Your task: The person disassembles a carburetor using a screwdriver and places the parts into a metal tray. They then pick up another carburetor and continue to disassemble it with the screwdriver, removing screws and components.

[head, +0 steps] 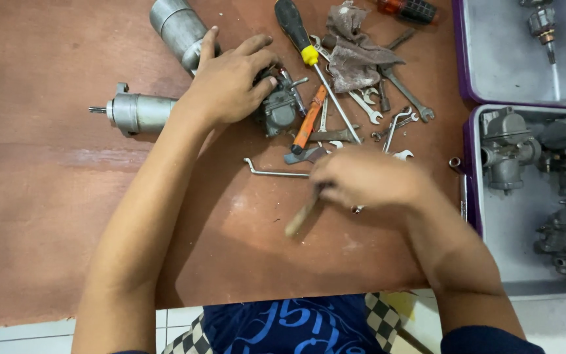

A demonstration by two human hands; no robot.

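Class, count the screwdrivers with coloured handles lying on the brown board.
3: a black-and-yellow screwdriver at top centre, an orange screwdriver below it, and a red-and-black handle at the top edge. Others may hide under the rag.

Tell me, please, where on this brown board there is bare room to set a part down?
The board is bare left of the left hand, below the small motor. Another bare patch lies between both forearms. It is crowded above the right hand: screwdrivers, wrenches, rag, carburetor.

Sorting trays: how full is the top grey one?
Nearly empty. The top tray shows mostly bare grey floor, with only one small metal part lying at its upper right.
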